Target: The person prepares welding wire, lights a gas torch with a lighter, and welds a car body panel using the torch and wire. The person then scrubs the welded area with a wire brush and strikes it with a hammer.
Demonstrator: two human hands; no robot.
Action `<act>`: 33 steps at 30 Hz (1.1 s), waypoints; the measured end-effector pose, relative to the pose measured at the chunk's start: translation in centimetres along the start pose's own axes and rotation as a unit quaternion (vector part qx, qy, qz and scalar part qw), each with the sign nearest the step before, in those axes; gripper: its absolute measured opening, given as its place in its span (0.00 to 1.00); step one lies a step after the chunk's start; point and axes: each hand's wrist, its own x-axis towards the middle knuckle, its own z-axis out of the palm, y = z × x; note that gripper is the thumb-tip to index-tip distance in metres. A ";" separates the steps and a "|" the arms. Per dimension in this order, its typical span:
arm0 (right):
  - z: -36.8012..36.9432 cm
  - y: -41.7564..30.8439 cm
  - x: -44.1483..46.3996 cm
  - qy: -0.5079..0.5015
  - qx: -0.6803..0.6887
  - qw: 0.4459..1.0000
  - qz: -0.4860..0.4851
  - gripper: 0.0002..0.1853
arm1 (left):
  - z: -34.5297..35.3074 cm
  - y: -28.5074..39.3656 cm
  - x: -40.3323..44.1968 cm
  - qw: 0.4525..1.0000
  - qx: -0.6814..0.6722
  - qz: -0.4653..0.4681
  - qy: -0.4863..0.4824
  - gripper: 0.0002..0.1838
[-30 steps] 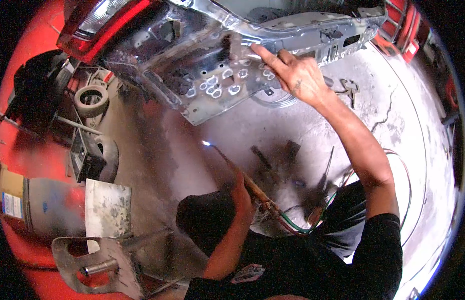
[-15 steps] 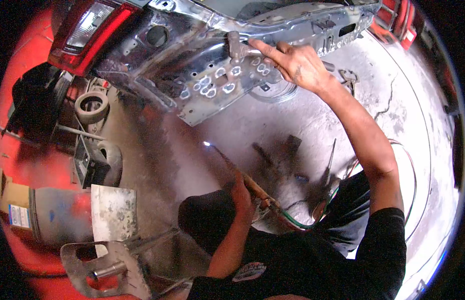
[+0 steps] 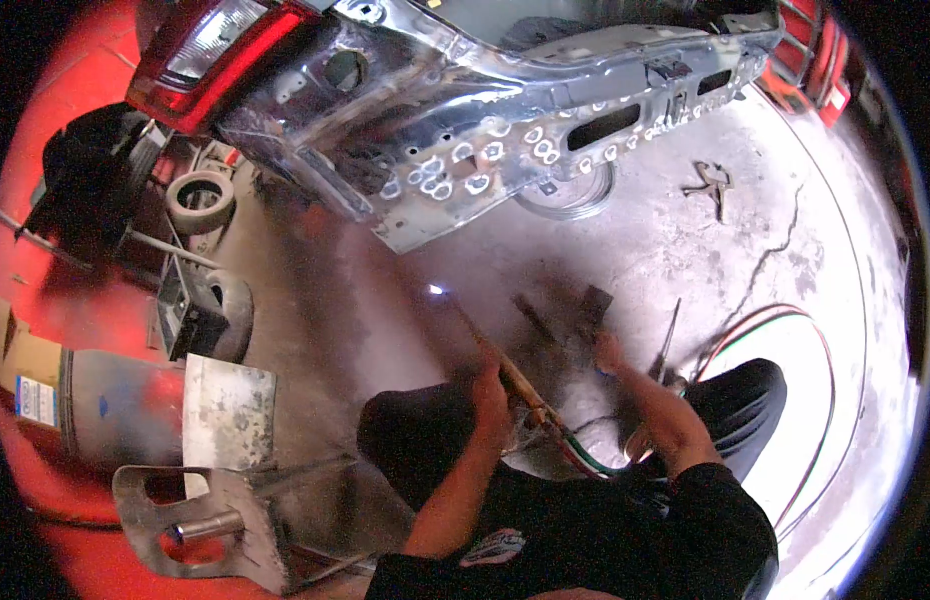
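Note:
My left hand (image 3: 493, 392) is wrapped round a long torch (image 3: 520, 385), with a small bright glow at its tip, over the floor. My right hand (image 3: 609, 356) is low above the floor, its fingers curled and partly blurred; what they hold is not clear. Just beyond it lies a dark block-like piece (image 3: 595, 300), and to its left a dark bar (image 3: 532, 320). Ahead of both hands is a bare metal car body panel (image 3: 455, 175) with several ring-shaped weld marks, slots and holes. A red and clear tail light (image 3: 220, 55) sits at its upper left.
Red and green hoses (image 3: 820, 350) curve over the floor at right. A clamp-like tool (image 3: 712, 190) and a coil of wire (image 3: 570, 195) lie beyond. At left are a tyre (image 3: 200, 202), a black box (image 3: 190, 315), a drum (image 3: 125, 405) and a metal stand (image 3: 260, 535).
My right hand has left the panel, where it held a hammer, and come down toward my knees. The hammer is gone from the panel. My left hand still holds the torch; the view has shifted slightly.

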 end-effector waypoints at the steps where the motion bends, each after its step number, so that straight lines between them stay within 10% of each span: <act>1: 1.1 0.1 -0.3 -0.007 0.018 1.000 0.011 0.26 | 0.0 -0.1 0.3 1.000 0.005 -0.010 0.008 0.38; 5: 10.4 9.0 5.8 0.082 0.075 0.978 -0.175 0.29 | -1.3 -2.8 2.4 0.999 -0.009 -0.036 -0.007 0.38; 8: 2.4 -1.2 6.1 0.013 -0.067 0.984 -0.167 0.28 | 0.6 0.1 -0.2 0.998 0.029 -0.047 0.030 0.37; 11: -3.5 -6.2 3.6 -0.206 0.098 0.963 -0.142 0.26 | 0.0 -0.6 0.8 0.997 0.031 -0.064 0.008 0.37; 13: -5.7 -6.8 0.1 -0.427 0.392 0.814 -0.038 0.25 | -0.7 -1.4 1.7 0.997 0.019 -0.067 -0.022 0.36; 15: -9.2 -10.0 -5.9 -0.495 0.377 0.782 0.034 0.25 | -1.5 -3.3 3.6 0.998 0.005 -0.036 -0.056 0.34; 18: -8.2 -10.3 -11.7 -0.476 0.407 0.778 0.059 0.30 | -0.4 -2.9 2.7 0.996 0.032 -0.062 -0.047 0.31; 21: -9.8 -14.4 -15.9 -0.376 0.202 0.896 -0.123 0.33 | 1.0 -1.4 0.4 0.996 0.051 -0.058 -0.052 0.29; 33: -15.3 -13.6 -20.7 -0.232 0.427 0.873 -0.036 0.26 | -0.1 -5.1 1.1 0.983 0.097 -0.004 -0.154 0.17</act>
